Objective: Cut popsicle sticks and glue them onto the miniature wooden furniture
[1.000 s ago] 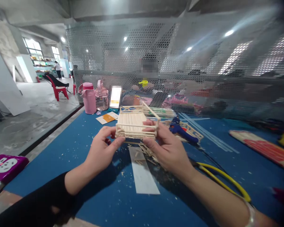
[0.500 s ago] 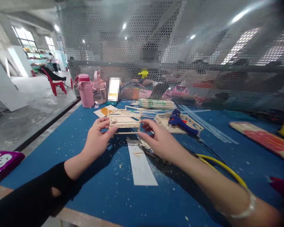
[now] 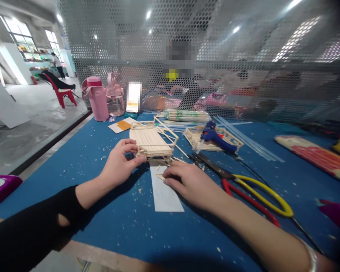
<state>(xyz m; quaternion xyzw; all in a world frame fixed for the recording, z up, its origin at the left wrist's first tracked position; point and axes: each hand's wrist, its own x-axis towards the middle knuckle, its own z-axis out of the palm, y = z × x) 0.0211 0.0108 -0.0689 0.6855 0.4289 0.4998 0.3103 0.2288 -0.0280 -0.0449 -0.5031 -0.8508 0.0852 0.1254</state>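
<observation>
My left hand [image 3: 119, 163] grips the near left corner of a small wooden-stick frame [image 3: 151, 140], thumb in front and fingers behind. The frame has a slatted floor and thin rails, and is tilted. Low over a white card strip [image 3: 167, 196], my right hand [image 3: 191, 182] has thumb and forefinger brought together at a short wooden stick [image 3: 159, 176]. Beside that hand lie scissors [image 3: 253, 192] with one yellow and one red handle, partly hidden by my forearm. A blue glue gun [image 3: 219, 141] rests on a second stick-built tray [image 3: 190, 139].
Behind the work are a bundle of sticks [image 3: 185, 115], clear glue sticks [image 3: 243, 139] and an orange-and-white card [image 3: 121, 124]. A pink flask [image 3: 98, 100] and a clear bottle [image 3: 116, 100] stand back left, before a perforated metal screen [image 3: 107, 45]. A red-printed stick pack [image 3: 311, 156] lies right.
My right hand has left the stick frame and moved down to the short sticks on the card. My left hand has tipped and lowered the frame. The scissors now show more fully.
</observation>
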